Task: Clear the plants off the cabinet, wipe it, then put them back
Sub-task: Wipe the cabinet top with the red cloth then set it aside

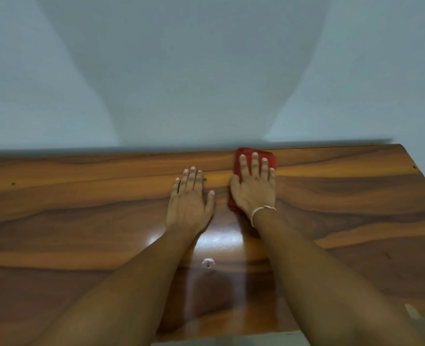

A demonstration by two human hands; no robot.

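The glossy brown wooden cabinet top (81,221) fills the lower half of the head view. My right hand (255,188) presses flat, fingers straight, on a folded red cloth (268,158) near the cabinet's back edge, right of centre. Red fabric shows past the fingertips and beside the thumb. My left hand (190,196) rests flat on the bare wood just left of the cloth, fingers straight and slightly spread. A red and white thread band circles my right wrist. No plants are in view.
A pale blue-grey wall (206,71) rises directly behind the cabinet. The cabinet's right end (421,171) shows at the far right. A small whitish chip (208,262) marks the wood between my forearms. The front edge runs along the bottom.
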